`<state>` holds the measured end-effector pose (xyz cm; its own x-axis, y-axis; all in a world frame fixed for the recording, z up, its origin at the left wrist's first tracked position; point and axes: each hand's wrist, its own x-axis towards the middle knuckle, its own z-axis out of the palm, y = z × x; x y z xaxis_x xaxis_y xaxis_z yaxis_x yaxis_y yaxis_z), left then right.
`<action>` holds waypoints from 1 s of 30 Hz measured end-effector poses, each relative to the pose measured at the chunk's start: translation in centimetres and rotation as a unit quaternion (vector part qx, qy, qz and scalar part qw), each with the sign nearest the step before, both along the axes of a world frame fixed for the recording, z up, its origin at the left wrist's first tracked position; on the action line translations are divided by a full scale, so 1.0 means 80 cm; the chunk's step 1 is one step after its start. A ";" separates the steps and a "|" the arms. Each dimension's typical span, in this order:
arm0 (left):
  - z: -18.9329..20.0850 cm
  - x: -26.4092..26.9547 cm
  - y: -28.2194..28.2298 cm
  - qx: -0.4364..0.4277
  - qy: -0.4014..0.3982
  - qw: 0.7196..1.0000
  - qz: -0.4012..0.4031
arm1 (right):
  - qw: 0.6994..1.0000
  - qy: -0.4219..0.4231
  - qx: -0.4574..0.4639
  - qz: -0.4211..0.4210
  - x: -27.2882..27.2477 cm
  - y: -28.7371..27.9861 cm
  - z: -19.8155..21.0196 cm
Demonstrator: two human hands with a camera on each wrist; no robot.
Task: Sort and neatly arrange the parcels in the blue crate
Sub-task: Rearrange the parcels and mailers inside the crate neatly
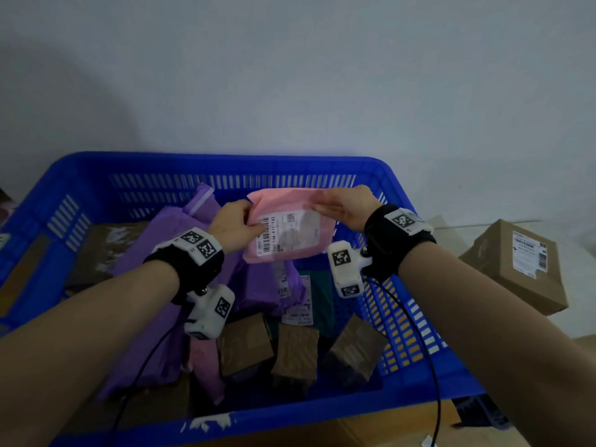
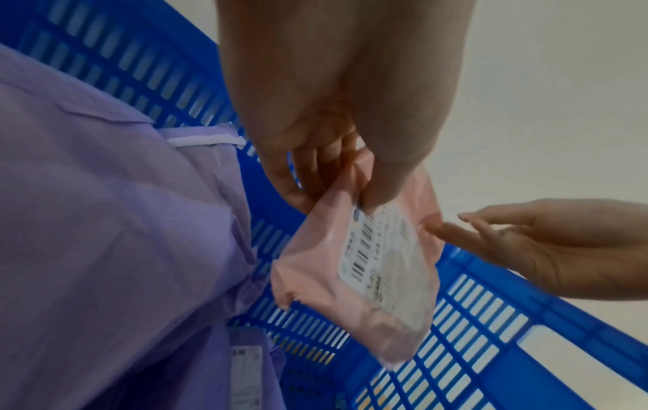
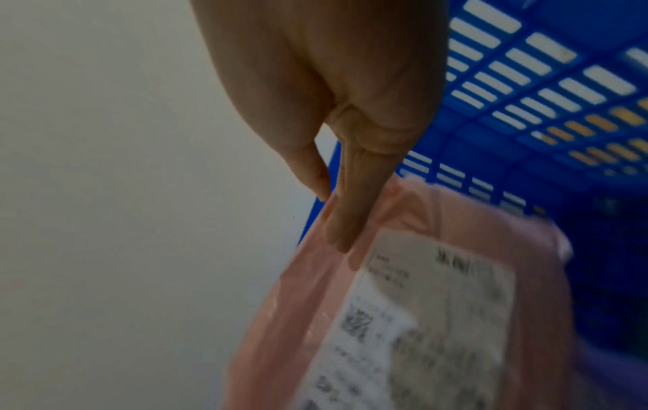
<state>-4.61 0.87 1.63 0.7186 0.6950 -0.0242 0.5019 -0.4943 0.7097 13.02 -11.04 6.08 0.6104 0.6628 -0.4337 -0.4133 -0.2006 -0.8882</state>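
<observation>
The left hand (image 1: 233,225) pinches the left edge of a pink parcel (image 1: 290,227), thumb curled on top over the barcode end of its white label (image 1: 285,235) and fingers tucked behind. The right hand (image 1: 346,206) meets the parcel's upper right corner with nearly straight fingers (image 3: 345,222) lying along the plastic; in the right wrist view the thumb sits close beside them at the parcel's edge, but whether it truly nips the plastic I cannot tell. The parcel hangs in mid-air at the centre of the head view, above the inside of the blue crate (image 1: 225,164), label facing up.

Below and left of it, large purple parcels (image 1: 151,285) fill the middle and left of the crate. Toward the lower centre of the frame lie three small brown boxes (image 1: 295,356) side by side, with a smaller pink packet (image 1: 206,366) just left of them and a dark green parcel (image 1: 319,295) above. At the right edge of the frame, outside the crate, a brown carton (image 1: 516,266) with a white label rests on a pale surface (image 1: 451,233).
</observation>
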 end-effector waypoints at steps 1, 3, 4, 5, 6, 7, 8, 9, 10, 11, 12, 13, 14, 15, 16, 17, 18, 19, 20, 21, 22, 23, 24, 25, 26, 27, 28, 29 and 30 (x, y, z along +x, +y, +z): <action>0.004 0.002 0.002 0.011 0.020 1.000 -0.001 | 0.997 -0.076 -0.026 0.002 0.000 0.001 -0.003; 0.010 0.005 0.005 0.034 0.044 0.998 -0.013 | 0.940 -0.326 -0.089 0.040 0.004 0.002 -0.013; 0.011 0.008 0.006 0.041 0.052 0.997 -0.026 | 0.885 -0.445 -0.113 0.081 0.006 0.002 -0.016; 0.014 0.010 0.006 0.045 0.057 0.996 -0.042 | 0.835 -0.518 -0.126 0.137 0.005 0.002 -0.019; 0.015 0.013 0.005 0.042 0.056 0.996 -0.056 | 0.800 -0.552 -0.133 0.192 0.004 0.001 -0.023; 0.017 0.015 0.003 0.034 0.051 0.996 -0.069 | 0.787 -0.556 -0.136 0.229 0.004 0.001 -0.028; 0.019 0.017 0.003 0.024 0.042 0.996 -0.079 | 0.789 -0.548 -0.136 0.242 0.004 -0.001 -0.032; 0.022 0.019 0.003 0.015 0.035 0.995 -0.088 | 0.795 -0.539 -0.140 0.239 0.006 -0.002 -0.034; 0.023 0.020 0.004 0.007 0.030 0.995 -0.096 | 0.799 -0.536 -0.144 0.229 0.006 -0.005 -0.034; 0.025 0.021 0.005 -0.003 0.026 0.995 -0.101 | 0.802 -0.536 -0.149 0.219 0.006 -0.008 -0.034; 0.025 0.022 0.006 -0.013 0.018 0.995 -0.101 | 0.807 -0.532 -0.151 0.208 0.007 -0.010 -0.035; 0.026 0.024 0.006 -0.022 0.009 0.995 -0.096 | 0.813 -0.527 -0.148 0.198 0.007 -0.013 -0.034; 0.025 0.025 0.007 -0.028 -0.003 0.996 -0.088 | 0.821 -0.520 -0.143 0.189 0.006 -0.015 -0.032; 0.025 0.027 0.007 -0.035 -0.012 0.996 -0.075 | 0.828 -0.512 -0.134 0.183 0.006 -0.017 -0.031; 0.023 0.029 0.006 -0.044 -0.022 0.997 -0.059 | 0.836 -0.504 -0.124 0.178 0.006 -0.018 -0.028; 0.022 0.031 0.005 -0.056 -0.032 0.997 -0.043 | 0.843 -0.496 -0.113 0.177 0.008 -0.019 -0.026; 0.019 0.033 0.004 -0.067 -0.041 0.997 -0.027 | 0.847 -0.489 -0.106 0.179 0.010 -0.019 -0.023; 0.017 0.035 0.002 -0.078 -0.047 0.996 -0.010 | 0.851 -0.484 -0.100 0.180 0.013 -0.019 -0.020; 0.014 0.036 0.000 -0.091 -0.053 0.994 0.011 | 0.856 -0.476 -0.096 0.178 0.016 -0.019 -0.020; 0.010 0.038 -0.002 -0.107 -0.060 0.992 0.033 | 0.865 -0.464 -0.085 0.171 0.020 -0.019 -0.019; 0.005 0.040 -0.003 -0.129 -0.064 0.988 0.055 | 0.876 -0.448 -0.076 0.160 0.022 -0.020 -0.019; -0.001 0.043 -0.004 -0.158 -0.063 0.983 0.075 | 0.890 -0.428 -0.065 0.144 0.025 -0.020 -0.019; -0.007 0.046 -0.004 -0.194 -0.059 0.974 0.096 | 0.904 -0.405 -0.056 0.126 0.028 -0.021 -0.018; -0.013 0.049 -0.005 -0.241 -0.059 0.962 0.116 | 0.918 -0.379 -0.048 0.108 0.029 -0.022 -0.016; -0.019 0.051 -0.007 -0.300 -0.068 0.942 0.132 | 0.931 -0.351 -0.040 0.090 0.031 -0.023 -0.014; -0.024 0.054 -0.010 -0.363 -0.079 0.918 0.139 | 0.944 -0.320 -0.031 0.073 0.033 -0.024 -0.012; -0.029 0.055 -0.014 -0.420 -0.082 0.894 0.134 | 0.956 -0.287 -0.018 0.059 0.035 -0.025 -0.011; -0.031 0.056 -0.018 -0.464 -0.078 0.875 0.116 | 0.965 -0.258 -0.005 0.049 0.038 -0.026 -0.011; -0.032 0.056 -0.023 -0.497 -0.073 0.860 0.093 | 0.971 -0.236 0.005 0.043 0.040 -0.028 -0.011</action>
